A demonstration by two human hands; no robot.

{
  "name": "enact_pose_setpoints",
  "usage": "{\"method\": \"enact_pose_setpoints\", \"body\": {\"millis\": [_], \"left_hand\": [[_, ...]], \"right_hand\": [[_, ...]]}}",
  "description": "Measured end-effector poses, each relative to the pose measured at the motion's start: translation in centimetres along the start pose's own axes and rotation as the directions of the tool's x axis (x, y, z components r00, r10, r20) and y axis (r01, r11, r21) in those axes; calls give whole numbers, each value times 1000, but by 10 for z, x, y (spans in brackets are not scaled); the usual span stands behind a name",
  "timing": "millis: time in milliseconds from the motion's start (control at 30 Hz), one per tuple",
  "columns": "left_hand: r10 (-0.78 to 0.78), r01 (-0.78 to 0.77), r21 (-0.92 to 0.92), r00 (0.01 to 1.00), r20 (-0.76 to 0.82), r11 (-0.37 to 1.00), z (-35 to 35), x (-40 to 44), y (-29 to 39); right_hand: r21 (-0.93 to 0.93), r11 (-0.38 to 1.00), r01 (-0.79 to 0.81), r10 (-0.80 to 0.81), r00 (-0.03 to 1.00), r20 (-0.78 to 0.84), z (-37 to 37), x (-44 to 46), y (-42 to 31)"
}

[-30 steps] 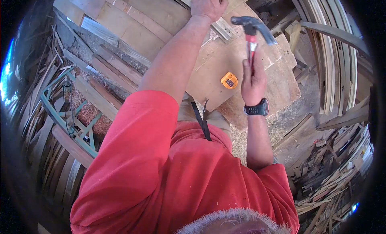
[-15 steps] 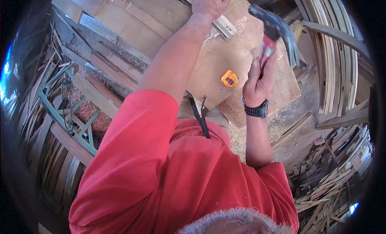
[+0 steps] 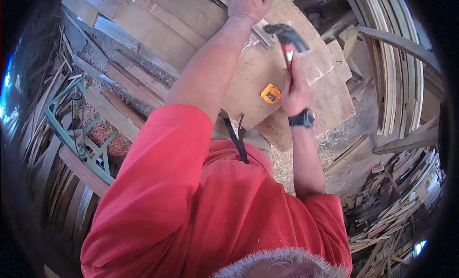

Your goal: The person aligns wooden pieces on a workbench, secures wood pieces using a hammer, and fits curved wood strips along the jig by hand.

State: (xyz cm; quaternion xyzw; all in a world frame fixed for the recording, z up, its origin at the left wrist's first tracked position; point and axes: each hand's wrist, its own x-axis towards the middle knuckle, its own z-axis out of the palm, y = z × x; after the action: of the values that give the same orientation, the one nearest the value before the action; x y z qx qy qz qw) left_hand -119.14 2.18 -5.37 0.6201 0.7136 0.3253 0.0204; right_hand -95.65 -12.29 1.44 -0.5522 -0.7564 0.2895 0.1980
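Observation:
My right hand (image 3: 295, 89), with a black watch on its wrist, grips a claw hammer (image 3: 288, 47) by its red handle. The hammer's dark metal head is slightly blurred and close to the end of a pale grooved wooden strip (image 3: 262, 36). My left hand (image 3: 248, 5) rests on that strip at the top of the view, its fingers curled round it and partly hidden. On the board between my arms lies an orange tape measure (image 3: 271, 94), left of my right hand and apart from it.
A plywood worktop (image 3: 248, 82) lies under the strip. Long boards (image 3: 392, 63) are stacked at the right, above a heap of wood offcuts (image 3: 397, 196). A green metal frame (image 3: 62, 127) stands at the left among planks and reddish shavings (image 3: 114, 141).
My right hand has swung the hammer down and leftward, bringing its head near the end of the wooden strip. My left hand has stayed in place on the strip.

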Motion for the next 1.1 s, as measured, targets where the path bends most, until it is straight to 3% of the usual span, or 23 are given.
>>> {"method": "enact_pose_setpoints", "body": {"millis": [200, 267, 300, 333, 367, 433, 500, 633, 733, 800, 933, 1000, 1067, 1100], "left_hand": [[-11, 11, -11, 1000, -6, 1000, 1, 0, 0], [-30, 30, -17, 999, 20, 999, -1, 0, 2], [-46, 47, -18, 998, 41, 999, -3, 2, 2], [-45, 45, -17, 998, 38, 999, -1, 1, 1], [-35, 35, -12, 999, 39, 999, -1, -5, 3], [-7, 7, 10, 1000, 3, 1000, 0, 10, -2], [-21, 21, 1, 1000, 0, 1000, 2, 1, -2], [-23, 23, -7, 1000, -9, 1000, 2, 2, 1], [-18, 18, 4, 1000, 0, 1000, 0, 7, -1], [-31, 31, -4, 999, 25, 999, 1, 1, -1], [-41, 41, 7, 998, 52, 999, -1, 1, 1], [-70, 70, 11, 997, 40, 998, 14, -1, -9], [-61, 63, -58, 997, 38, 996, 18, 0, -16], [-55, 56, -52, 998, 23, 997, 19, -1, -16]], "right_hand": [[159, 987, -6, 37, 981, -191, -15, 11, -9], [160, 983, 94, -54, 970, -238, -12, -1, -5], [5, 973, 232, -228, 956, -184, 0, -5, 17], [-43, 997, 60, -59, 998, 16, -5, 4, 11], [-8, 998, 59, -59, 998, 14, -6, 7, 14], [36, 995, 94, -94, 995, -13, -7, 32, 11], [70, 982, 175, -157, 965, -211, -14, 25, 2], [41, 953, 300, -280, 925, -257, -7, 12, 18], [-8, 995, 103, -103, 995, 8, -8, 18, 23], [45, 995, 95, -93, 995, -41, -11, 19, 23], [152, 986, -72, 88, 990, -107, -24, 4, 26], [269, 958, -101, 133, 986, -103, -11, -13, 63], [280, 928, -244, 268, 962, -50, -2, -28, 85], [360, 844, -397, 387, 916, 101, -7, -32, 84]]}}
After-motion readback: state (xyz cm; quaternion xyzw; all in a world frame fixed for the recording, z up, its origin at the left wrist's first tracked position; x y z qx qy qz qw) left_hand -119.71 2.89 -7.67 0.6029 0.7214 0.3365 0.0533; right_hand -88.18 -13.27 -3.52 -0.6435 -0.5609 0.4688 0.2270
